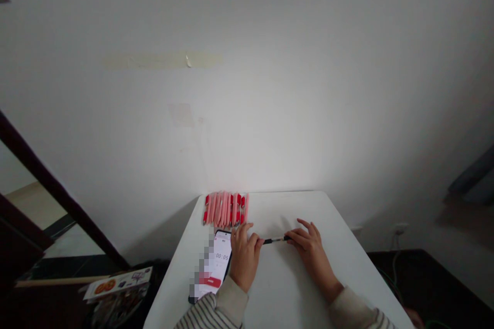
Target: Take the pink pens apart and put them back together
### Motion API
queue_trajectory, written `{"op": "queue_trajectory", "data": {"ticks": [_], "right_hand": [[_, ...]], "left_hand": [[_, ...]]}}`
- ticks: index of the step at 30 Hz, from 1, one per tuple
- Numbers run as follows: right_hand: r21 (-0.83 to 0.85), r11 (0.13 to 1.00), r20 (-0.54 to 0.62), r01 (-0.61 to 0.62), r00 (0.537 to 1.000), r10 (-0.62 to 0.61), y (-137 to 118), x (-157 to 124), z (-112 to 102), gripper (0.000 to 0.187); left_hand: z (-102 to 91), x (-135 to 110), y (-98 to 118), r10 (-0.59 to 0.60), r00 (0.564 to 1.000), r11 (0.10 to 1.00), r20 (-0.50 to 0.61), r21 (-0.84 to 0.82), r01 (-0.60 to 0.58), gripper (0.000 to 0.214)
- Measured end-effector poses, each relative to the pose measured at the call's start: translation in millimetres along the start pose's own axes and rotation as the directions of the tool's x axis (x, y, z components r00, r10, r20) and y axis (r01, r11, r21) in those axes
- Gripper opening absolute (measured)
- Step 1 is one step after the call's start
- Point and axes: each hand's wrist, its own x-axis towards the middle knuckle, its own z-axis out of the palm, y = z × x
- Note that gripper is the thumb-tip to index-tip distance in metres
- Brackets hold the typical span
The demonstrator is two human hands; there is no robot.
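Note:
A thin dark pen (275,240) lies level just above the white table (339,247), held at both ends. My left hand (244,254) pinches its left end with curled fingers. My right hand (309,244) pinches its right end, the other fingers slightly raised. A row of several pink and red pens (226,209) lies side by side at the table's far edge, just beyond my left hand. A phone (216,264) showing a timer reading 00:05 lies flat directly left of my left hand.
The table stands against a white wall. On the floor at the left lies a printed package (119,282) beside a dark door frame (57,190). A wall socket with a cable (399,229) is at the right.

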Motion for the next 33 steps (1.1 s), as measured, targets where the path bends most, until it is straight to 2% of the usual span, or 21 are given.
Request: {"op": "queue_trajectory", "data": {"ticks": [6, 10, 18, 33], "right_hand": [[0.013, 1.000, 0.012, -0.008, 1.000, 0.008, -0.4, 0.1, -0.1, 0.021], [0.012, 1.000, 0.006, -0.007, 1.000, 0.006, 1.4, -0.4, 1.3, 0.021], [0.017, 1.000, 0.019, -0.012, 1.000, 0.012, 3.1, -0.8, 3.3, 0.022], [0.021, 1.000, 0.025, -0.013, 1.000, 0.012, 4.4, -0.9, 3.8, 0.021]], "left_hand": [[-1.3, -0.7, -0.8, 0.000, 1.000, 1.000, 0.009, -0.010, 0.000, 0.013], [-1.9, -1.1, -0.6, 0.016, 1.000, 0.999, 0.004, -0.043, -0.016, 0.020], [-0.7, -1.8, -0.6, 0.016, 0.999, 0.999, 0.031, -0.034, -0.015, 0.007], [-2.5, 0.0, 0.4, 0.014, 1.000, 1.000, 0.025, -0.009, -0.013, 0.016]]}}
